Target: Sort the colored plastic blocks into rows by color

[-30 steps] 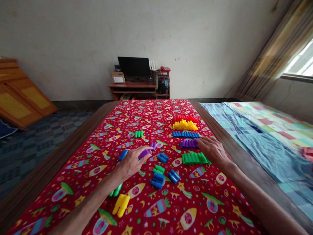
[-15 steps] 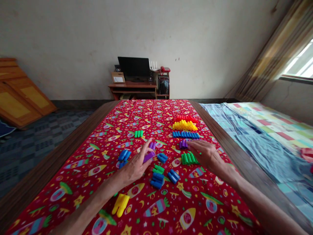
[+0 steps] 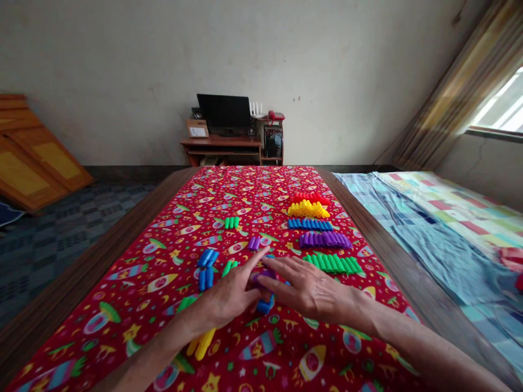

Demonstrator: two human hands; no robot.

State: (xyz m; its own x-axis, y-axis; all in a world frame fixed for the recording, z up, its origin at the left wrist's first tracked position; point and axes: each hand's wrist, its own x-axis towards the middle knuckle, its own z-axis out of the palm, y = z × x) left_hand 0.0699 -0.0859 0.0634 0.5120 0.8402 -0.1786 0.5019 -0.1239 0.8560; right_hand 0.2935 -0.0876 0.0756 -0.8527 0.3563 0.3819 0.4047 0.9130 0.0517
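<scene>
Over the middle of the cloth my left hand (image 3: 231,291) is closed on a purple plastic tube block (image 3: 261,279). My right hand (image 3: 308,286) meets it from the right, fingers closed over the same block and partly hiding it. Below the fingers a blue tube block (image 3: 265,305) shows in part. To the left of my left hand lie blue blocks (image 3: 208,257) and a green block (image 3: 229,268). A yellow block (image 3: 202,344) is partly covered by my left wrist. Beyond the hands sits a purple pair (image 3: 254,243).
Rows of joined tubes line the right side: red (image 3: 310,197), yellow (image 3: 308,209), blue (image 3: 310,225), purple (image 3: 326,240) and green (image 3: 334,264). A small green block (image 3: 231,222) lies farther back. All rest on a red patterned cloth (image 3: 310,365) over a wooden table.
My right hand has moved left from the rows to meet my left hand at the purple block. The purple and green rows are now uncovered. My left hand has shifted slightly.
</scene>
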